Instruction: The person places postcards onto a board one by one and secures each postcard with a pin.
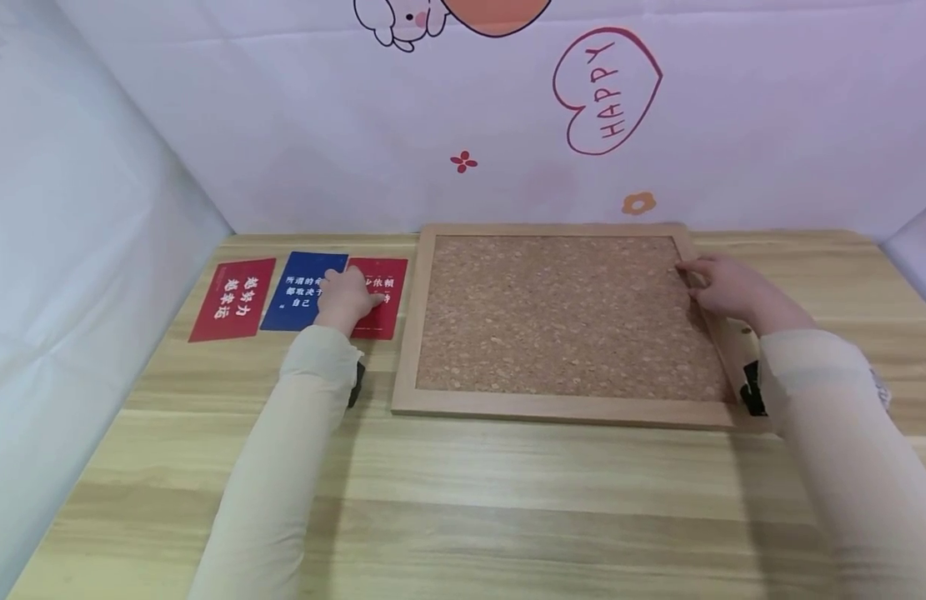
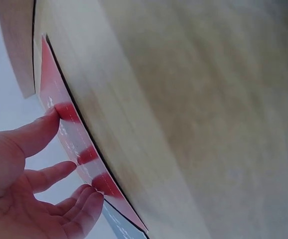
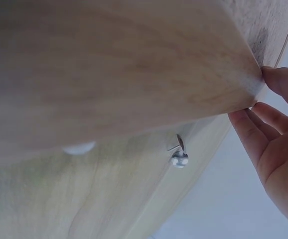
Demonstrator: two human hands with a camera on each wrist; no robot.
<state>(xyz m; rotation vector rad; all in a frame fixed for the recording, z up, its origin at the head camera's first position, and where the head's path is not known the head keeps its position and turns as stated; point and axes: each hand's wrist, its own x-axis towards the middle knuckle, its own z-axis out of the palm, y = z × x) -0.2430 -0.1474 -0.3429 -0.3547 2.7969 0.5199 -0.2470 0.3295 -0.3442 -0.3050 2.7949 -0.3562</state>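
Note:
My left hand rests its thumb and fingertips on a red card with white Chinese writing; the thumb and several fingertips touch its face in the left wrist view. A blue card lies beside it, partly under that hand. At the right side of a wood-framed cork board, my right hand pinches the frame's edge. In the right wrist view the thumb sits on the frame's upper side, with the fingers at its outer edge.
Another red card lies at the far left of the wooden table. A shiny round-headed pin and a white rounded thing lie beside the board. Behind the table hangs a printed white cloth.

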